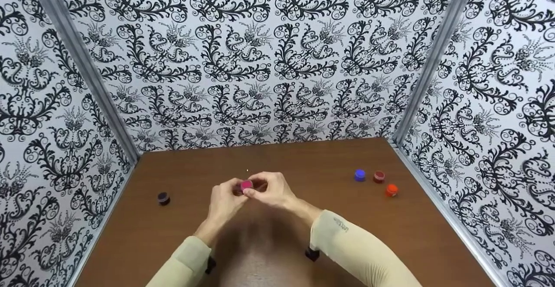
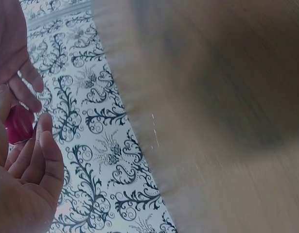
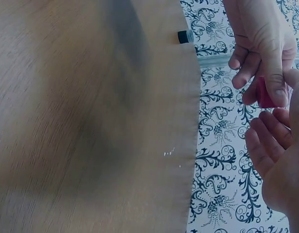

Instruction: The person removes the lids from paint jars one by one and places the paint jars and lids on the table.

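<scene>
A small magenta paint jar (image 1: 246, 185) is held up between both hands over the middle of the table, its round pink top facing the head camera. My left hand (image 1: 224, 198) pinches it from the left with thumb and fingers. From the right, my right hand (image 1: 275, 190) has its thumb at the near edge and its index finger reaching round the far side. In the left wrist view the jar's red side (image 2: 19, 125) shows between the two hands. The right wrist view has the left thumb lying across the jar (image 3: 267, 94).
A dark jar (image 1: 163, 198) stands on the left of the brown table (image 1: 303, 161). To the right stand a blue jar (image 1: 359, 175), a dark red jar (image 1: 379, 176) and an orange jar (image 1: 392, 190). Patterned walls (image 1: 260, 61) enclose the back and sides.
</scene>
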Demonstrator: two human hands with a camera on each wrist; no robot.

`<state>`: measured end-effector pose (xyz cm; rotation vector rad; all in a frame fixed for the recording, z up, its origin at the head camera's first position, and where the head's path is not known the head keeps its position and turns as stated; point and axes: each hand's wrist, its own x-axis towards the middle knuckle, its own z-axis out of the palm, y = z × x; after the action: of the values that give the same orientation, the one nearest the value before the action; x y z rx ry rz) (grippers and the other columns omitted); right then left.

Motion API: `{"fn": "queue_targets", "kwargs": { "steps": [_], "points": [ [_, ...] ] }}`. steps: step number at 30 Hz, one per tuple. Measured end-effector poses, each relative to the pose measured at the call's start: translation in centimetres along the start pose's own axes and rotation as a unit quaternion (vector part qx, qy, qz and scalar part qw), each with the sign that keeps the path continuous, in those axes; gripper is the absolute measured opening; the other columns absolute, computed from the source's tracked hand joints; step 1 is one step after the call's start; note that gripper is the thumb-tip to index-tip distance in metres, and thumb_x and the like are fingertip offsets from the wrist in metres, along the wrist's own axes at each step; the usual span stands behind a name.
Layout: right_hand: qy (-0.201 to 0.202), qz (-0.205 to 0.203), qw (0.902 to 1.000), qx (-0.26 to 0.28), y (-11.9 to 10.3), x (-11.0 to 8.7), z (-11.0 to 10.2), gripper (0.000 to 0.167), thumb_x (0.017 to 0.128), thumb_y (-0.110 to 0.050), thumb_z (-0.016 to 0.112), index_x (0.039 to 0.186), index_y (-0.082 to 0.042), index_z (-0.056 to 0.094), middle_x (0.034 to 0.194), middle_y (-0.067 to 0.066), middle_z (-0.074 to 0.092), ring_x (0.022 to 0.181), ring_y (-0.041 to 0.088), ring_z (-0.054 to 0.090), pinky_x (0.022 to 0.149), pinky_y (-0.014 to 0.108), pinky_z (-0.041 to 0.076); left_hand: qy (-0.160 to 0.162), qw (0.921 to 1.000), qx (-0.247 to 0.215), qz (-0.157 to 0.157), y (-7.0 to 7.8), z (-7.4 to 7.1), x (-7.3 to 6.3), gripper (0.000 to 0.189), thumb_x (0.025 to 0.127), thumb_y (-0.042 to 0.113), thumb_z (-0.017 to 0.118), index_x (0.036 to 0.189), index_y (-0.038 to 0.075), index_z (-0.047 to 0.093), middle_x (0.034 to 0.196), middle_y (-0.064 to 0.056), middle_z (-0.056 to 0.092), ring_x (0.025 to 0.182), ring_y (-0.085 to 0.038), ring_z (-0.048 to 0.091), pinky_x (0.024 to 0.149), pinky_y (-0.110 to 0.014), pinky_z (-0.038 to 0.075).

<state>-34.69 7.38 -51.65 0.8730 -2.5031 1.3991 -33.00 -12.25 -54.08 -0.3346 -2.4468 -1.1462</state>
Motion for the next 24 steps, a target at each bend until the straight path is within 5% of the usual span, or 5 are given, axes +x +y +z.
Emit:
{"fn": "queue_targets", "kwargs": {
  "steps": [9,16,24],
  "points": [
    [0.014,-0.032,0.9991,-0.024,0.2,-0.7,-1.1,0.033,0.097,-0.03,0.089,0.116,-0.004,0.085,0.108,0.015,0.087,0.091,0.03,0.085,0.083,0.036,0.07,-0.008,0.9998,-0.016,0.008,0.9,1.2,-0.4,0.023,0.087,0.026,0.098,0.101,0.013,0.086,0.088,-0.003,0.086,0.078,-0.017,0.079,0.073,-0.031,0.064],
    [0.016,-0.035,0.998,-0.05,1.2,-1.3,-2.4,0.032,0.098,-0.032,0.089,0.117,-0.006,0.085,0.108,0.013,0.087,0.092,0.027,0.083,0.084,0.038,0.07,-0.029,0.9968,-0.074,-0.01,1.6,2.3,-0.6,0.025,0.09,0.027,0.096,0.107,0.013,0.087,0.092,-0.004,0.087,0.081,-0.015,0.08,0.074,-0.025,0.064],
    [0.052,-0.059,0.996,-0.043,2.0,-2.0,-2.8,0.027,0.097,-0.027,0.091,0.111,-0.005,0.086,0.099,0.012,0.086,0.084,0.023,0.081,0.076,0.035,0.069,-0.002,0.9975,-0.067,0.023,2.1,3.7,-0.5,0.021,0.087,0.018,0.096,0.103,0.008,0.087,0.086,-0.004,0.085,0.076,-0.02,0.08,0.069,-0.023,0.06]
  ]
}}
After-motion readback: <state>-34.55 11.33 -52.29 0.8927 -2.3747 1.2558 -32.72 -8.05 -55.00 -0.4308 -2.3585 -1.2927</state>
